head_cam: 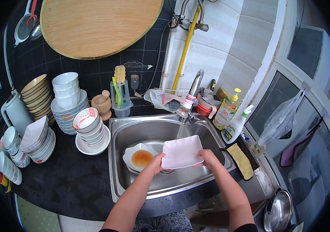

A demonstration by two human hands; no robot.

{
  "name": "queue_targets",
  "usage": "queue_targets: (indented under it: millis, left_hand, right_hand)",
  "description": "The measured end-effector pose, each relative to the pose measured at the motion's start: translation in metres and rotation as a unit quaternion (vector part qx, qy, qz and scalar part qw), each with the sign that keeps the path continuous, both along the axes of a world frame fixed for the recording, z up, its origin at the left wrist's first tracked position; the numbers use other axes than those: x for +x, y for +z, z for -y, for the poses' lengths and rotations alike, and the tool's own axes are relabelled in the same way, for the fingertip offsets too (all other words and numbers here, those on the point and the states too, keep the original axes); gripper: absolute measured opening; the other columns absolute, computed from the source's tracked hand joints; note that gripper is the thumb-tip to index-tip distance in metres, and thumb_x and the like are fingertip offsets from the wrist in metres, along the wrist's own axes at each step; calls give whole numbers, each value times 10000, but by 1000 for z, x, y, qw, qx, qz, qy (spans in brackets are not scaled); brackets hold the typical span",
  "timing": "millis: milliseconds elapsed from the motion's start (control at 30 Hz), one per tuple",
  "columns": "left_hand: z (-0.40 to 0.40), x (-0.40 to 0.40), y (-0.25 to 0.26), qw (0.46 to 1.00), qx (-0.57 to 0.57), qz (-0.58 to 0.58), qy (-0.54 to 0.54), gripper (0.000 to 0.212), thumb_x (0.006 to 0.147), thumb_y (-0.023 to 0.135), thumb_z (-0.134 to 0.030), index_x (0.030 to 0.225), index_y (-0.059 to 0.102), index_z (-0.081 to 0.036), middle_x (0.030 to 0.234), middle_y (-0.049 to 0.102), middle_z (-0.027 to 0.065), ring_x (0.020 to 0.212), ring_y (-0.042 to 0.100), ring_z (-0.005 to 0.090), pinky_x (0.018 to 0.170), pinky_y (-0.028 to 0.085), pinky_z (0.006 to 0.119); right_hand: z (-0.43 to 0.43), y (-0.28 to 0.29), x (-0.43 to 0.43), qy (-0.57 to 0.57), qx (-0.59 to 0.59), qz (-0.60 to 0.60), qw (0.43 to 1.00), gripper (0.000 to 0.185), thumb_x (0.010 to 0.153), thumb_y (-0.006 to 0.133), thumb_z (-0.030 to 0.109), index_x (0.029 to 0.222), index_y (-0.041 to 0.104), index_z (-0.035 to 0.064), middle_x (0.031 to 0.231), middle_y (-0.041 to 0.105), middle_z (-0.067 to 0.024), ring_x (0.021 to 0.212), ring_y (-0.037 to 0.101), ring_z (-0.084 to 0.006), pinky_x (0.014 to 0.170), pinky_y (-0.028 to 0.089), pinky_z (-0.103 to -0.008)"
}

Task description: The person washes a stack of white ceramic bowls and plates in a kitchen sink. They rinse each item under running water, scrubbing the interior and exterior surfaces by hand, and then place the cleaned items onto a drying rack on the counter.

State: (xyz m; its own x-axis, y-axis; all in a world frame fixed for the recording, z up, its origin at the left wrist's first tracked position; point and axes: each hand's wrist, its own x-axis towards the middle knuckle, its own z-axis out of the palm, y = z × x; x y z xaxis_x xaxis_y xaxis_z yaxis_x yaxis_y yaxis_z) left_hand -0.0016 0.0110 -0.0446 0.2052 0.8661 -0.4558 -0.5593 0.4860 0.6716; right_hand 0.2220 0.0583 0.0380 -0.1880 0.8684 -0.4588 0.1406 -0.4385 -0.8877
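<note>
Between my two hands a white rectangular plate [182, 152] with a wavy rim is held tilted over the stainless steel sink [150, 190]. My left hand [155, 163] grips its left edge, and my right hand [208, 159] grips the lower right edge. Water runs from the chrome faucet [196, 82] just behind the plate's far edge. To the left of the plate, a white dish [128, 153] with orange-brown liquid [141, 158] in it rests in the sink, apparently on another dish. My fingers under the plate are mostly hidden.
Left of the sink stand stacked bowls [88, 121], stacked plates [37, 136] and a wooden mortar [101, 105]. A dish soap bottle [225, 111], a spray bottle [236, 124] and a yellow cloth [240, 162] line the right side. A wire rack [165, 100] sits behind the sink.
</note>
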Motion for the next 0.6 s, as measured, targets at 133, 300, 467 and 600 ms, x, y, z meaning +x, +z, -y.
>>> queue_targets:
  millis: [133, 300, 467, 600]
  left_hand:
    - [0, 3, -2, 999, 16, 35, -29, 407, 875, 349, -263, 1139, 402, 41, 1045, 536, 176, 886, 563, 338, 690, 505, 451]
    - [-3, -2, -5, 999, 5, 41, -32, 413, 828, 419, -318, 1089, 436, 2, 903, 561, 136, 716, 561, 264, 584, 492, 383]
    - [-7, -13, -2, 1000, 3, -5, 26, 413, 750, 498, -340, 1019, 458, -28, 787, 543, 109, 586, 522, 207, 498, 445, 321]
    - [2, -7, 24, 985, 64, -137, 85, 515, 753, 477, -272, 1205, 379, -44, 688, 530, 89, 469, 493, 145, 406, 425, 271]
  right_hand:
    - [4, 11, 8, 15, -33, -23, 999, 319, 745, 453, 75, 988, 443, -133, 924, 519, -219, 799, 576, -358, 583, 553, -430]
    - [5, 15, 8, 79, -82, -72, 991, 404, 770, 439, 82, 1097, 367, -146, 1026, 509, -252, 835, 589, -384, 601, 556, -391]
    - [-10, -26, -3, 130, -102, -10, 986, 382, 821, 478, 92, 1128, 388, -117, 1031, 538, -221, 845, 602, -348, 619, 549, -350]
    - [-21, -68, -14, 126, -108, 40, 985, 327, 837, 513, 123, 1112, 451, -42, 1003, 575, -146, 821, 619, -274, 643, 538, -307]
